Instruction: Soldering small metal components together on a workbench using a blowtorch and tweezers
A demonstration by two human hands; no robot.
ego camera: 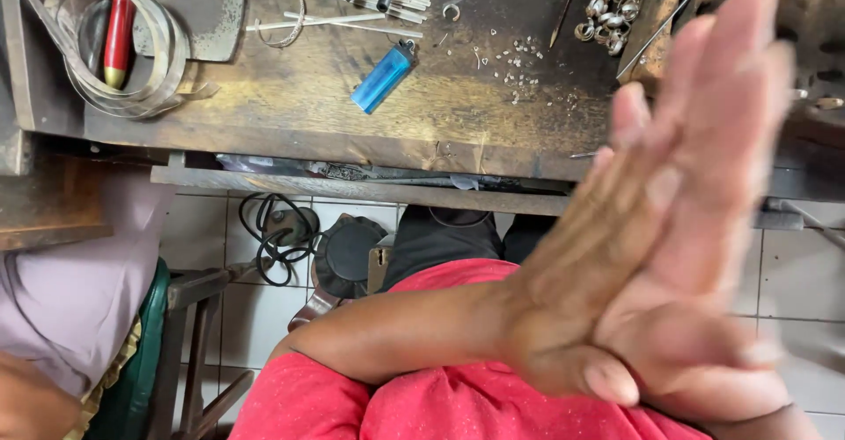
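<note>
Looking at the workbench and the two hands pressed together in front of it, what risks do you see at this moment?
The left hand and right hand are pressed together, blurred, holding nothing. A sweep toward the bench could scatter the tiny metal pieces or the silver rings, which might drop to the tiled floor. The blue lighter lies loose near the bench edge and could be knocked off too.

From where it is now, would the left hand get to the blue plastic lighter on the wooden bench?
Probably yes: the left hand, pressed flat against the right hand, holds nothing, and the blue plastic lighter lies uncovered on the wooden bench.
</note>
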